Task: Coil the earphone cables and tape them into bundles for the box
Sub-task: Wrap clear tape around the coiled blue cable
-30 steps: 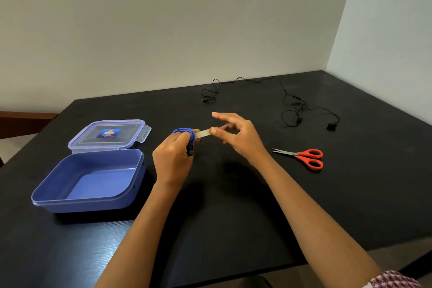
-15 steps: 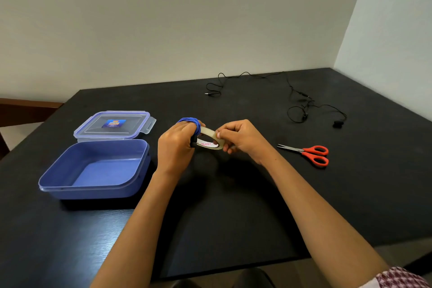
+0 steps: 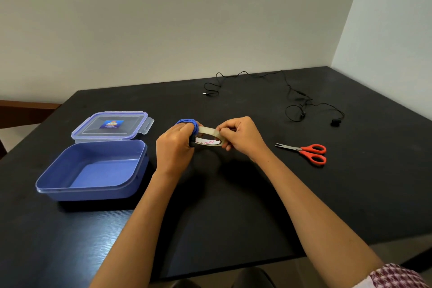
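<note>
My left hand grips a coiled blue earphone cable above the middle of the black table. A roll of clear tape is held against the coil, and my right hand pinches its right side with curled fingers. A black earphone cable lies loose and uncoiled at the far side of the table. An open blue plastic box sits to the left, holding nothing.
The box's clear lid lies flat just behind the box. Red-handled scissors rest on the table right of my hands. Walls close off the table at the back and right. The near table edge runs below my forearms.
A second ago my right hand held a strip of tape at the coil with fingers spread. Since then it has closed on the tape roll, held against the coil.
</note>
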